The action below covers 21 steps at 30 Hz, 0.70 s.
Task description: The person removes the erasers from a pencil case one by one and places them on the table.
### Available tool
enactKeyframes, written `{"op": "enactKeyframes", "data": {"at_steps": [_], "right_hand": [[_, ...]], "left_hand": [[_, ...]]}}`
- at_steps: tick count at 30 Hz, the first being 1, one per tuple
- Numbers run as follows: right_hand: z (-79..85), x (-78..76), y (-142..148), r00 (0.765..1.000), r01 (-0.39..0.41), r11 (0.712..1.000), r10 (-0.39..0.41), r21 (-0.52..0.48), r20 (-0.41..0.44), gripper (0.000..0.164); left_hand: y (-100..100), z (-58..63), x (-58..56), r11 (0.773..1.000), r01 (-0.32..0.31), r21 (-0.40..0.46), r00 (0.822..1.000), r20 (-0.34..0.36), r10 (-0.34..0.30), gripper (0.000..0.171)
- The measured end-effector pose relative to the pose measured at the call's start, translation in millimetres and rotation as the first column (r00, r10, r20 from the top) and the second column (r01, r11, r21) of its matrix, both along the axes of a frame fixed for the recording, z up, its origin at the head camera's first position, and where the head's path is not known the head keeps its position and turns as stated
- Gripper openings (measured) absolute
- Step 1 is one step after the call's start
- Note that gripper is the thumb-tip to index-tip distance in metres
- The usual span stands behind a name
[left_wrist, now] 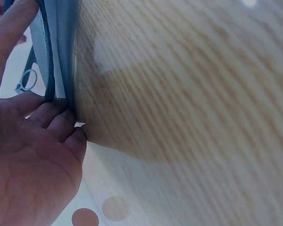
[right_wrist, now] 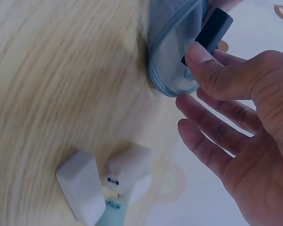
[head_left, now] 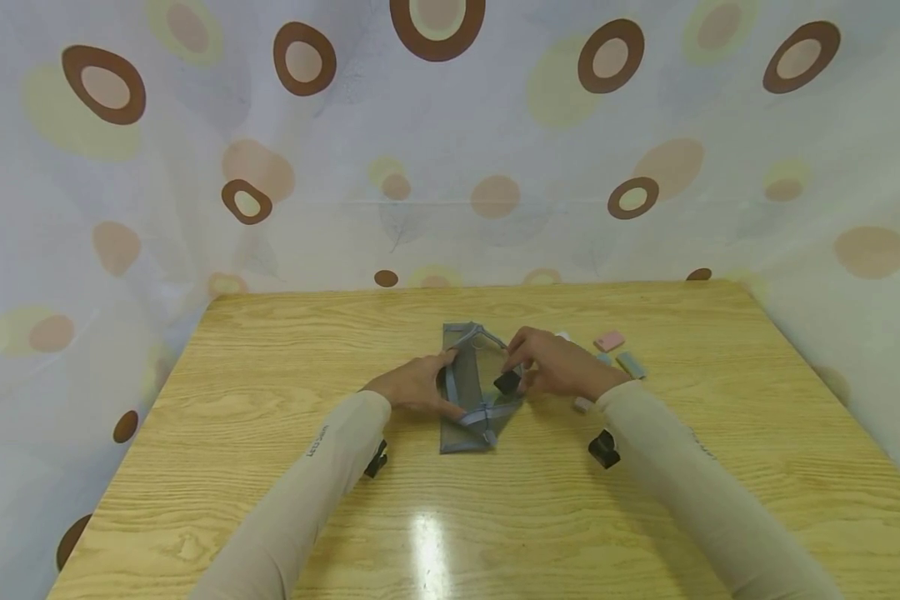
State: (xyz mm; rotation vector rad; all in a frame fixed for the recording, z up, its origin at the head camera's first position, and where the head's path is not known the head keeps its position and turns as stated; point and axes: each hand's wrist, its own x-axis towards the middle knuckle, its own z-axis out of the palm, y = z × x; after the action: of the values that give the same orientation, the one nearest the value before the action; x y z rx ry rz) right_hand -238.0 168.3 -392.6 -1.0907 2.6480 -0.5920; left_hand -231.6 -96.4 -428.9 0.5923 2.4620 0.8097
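A grey-blue zippered pouch [head_left: 463, 375] lies on the table with its zipper spread wide. At its left side, my left hand [head_left: 420, 385] grips the edge; in the left wrist view the fingers curl at the zipper rim of the pouch [left_wrist: 66, 42]. My right hand [head_left: 558, 364] is at the pouch's right side. Between thumb and fingers it pinches a small black block [right_wrist: 213, 30], which looks like an eraser, at the mouth of the pouch. The other fingers of the right hand [right_wrist: 254, 136] are loosely spread. A ring-shaped zipper pull [left_wrist: 29, 80] hangs near the left hand.
Right of the pouch lie several small eraser-like blocks: a pink one [head_left: 610, 341], a grey-blue one [head_left: 632, 365], a white one [right_wrist: 80, 186], a pale one with a face [right_wrist: 129, 167] and a mint one [right_wrist: 113, 214]. A patterned curtain [head_left: 450, 167] backs the wooden table [head_left: 270, 350].
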Motion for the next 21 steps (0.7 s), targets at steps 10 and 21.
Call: {"op": "enactKeyframes", "data": {"at_steps": [10, 21], "right_hand": [[15.2, 3.2, 23, 0.997, 0.071, 0.997, -0.071, -0.022, 0.0, 0.027], [21.8, 8.8, 63, 0.992, 0.124, 0.992, -0.124, -0.012, -0.037, 0.021]], "left_hand": [[1, 3.1, 3.1, 1.0, -0.001, 0.006, 1.0, 0.002, 0.0, 0.106], [1, 3.2, 2.5, 1.0, 0.01, 0.007, 1.0, 0.003, -0.01, 0.106]]}}
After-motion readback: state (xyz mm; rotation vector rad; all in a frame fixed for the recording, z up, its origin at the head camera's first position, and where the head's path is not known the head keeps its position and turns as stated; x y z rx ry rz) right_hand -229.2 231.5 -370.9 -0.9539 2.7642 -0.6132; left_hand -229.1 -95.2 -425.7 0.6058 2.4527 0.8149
